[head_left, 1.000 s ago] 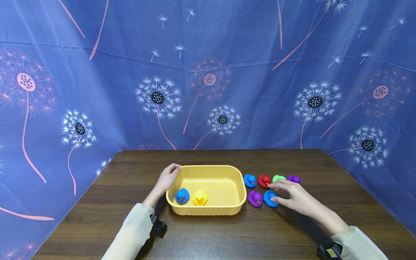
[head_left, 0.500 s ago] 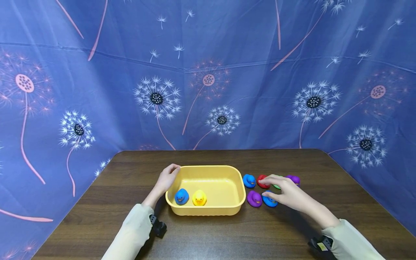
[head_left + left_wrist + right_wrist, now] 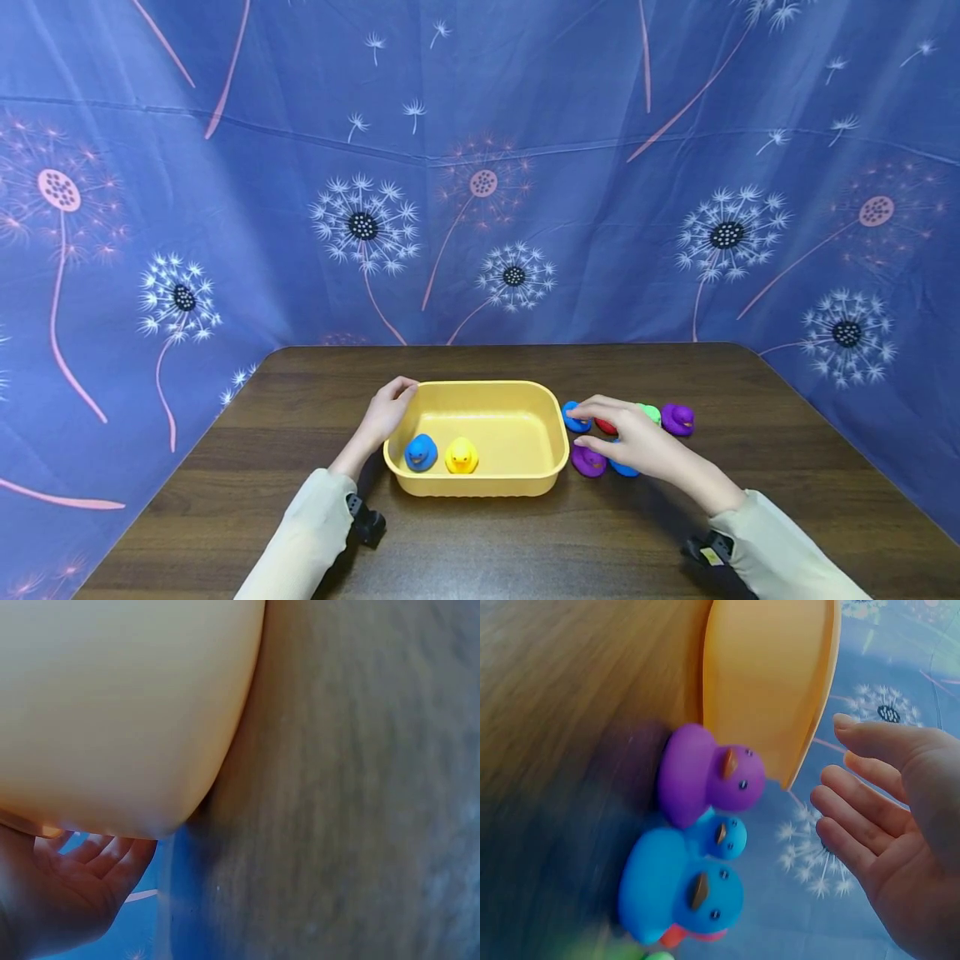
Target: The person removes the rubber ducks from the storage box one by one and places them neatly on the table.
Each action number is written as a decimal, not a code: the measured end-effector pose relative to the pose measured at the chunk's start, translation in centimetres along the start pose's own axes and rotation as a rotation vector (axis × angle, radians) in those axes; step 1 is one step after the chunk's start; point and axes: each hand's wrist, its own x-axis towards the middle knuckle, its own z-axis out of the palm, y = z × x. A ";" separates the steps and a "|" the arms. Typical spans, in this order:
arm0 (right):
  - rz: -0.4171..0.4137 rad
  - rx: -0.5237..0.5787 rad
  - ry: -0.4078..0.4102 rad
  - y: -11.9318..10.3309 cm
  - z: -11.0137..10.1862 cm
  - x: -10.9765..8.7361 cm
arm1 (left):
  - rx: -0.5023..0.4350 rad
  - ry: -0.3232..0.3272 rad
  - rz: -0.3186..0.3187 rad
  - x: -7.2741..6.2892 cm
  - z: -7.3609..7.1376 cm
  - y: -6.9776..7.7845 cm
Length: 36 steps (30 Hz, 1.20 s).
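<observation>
The left hand [image 3: 386, 412] grips a smooth, round-cornered yellow plastic tub [image 3: 476, 487] on the wood-grained worktop [image 3: 480, 546]; the right hand [image 3: 637, 435], thumb and fingers parted, hangs over plump multicoloured toy ducks [image 3: 686, 776] beside the tub.

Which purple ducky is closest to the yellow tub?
The front-row purple duck, just beside the yellow tub. The other purple duck sits at the far end of the back row, past the green one.

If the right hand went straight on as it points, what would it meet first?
Probably the blue duck just outside the yellow tray; height is unclear, so the right hand might clear it.
</observation>
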 end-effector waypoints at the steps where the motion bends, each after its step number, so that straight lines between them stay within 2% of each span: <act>1: -0.016 0.009 0.005 -0.1 0.1 0.2 | 0.001 -0.001 0.000 0.0 0.0 0.0; 4: -0.096 0.026 0.027 -0.3 0.7 0.8 | 0.000 -0.002 -0.002 0.1 0.0 0.0; 8: -0.144 0.031 0.011 -0.8 1.3 1.6 | 0.004 0.000 -0.006 0.0 -0.1 0.1; 19: -0.078 -0.010 -0.101 -2.5 2.7 3.0 | 0.017 0.014 -0.009 0.3 0.2 -0.2; 27: -0.108 0.020 -0.117 -3.6 3.8 4.3 | 0.019 0.012 -0.012 0.3 0.1 -0.3; 36: -0.055 0.046 -0.171 -5.1 4.9 5.3 | 0.009 0.004 -0.030 0.1 0.2 -0.3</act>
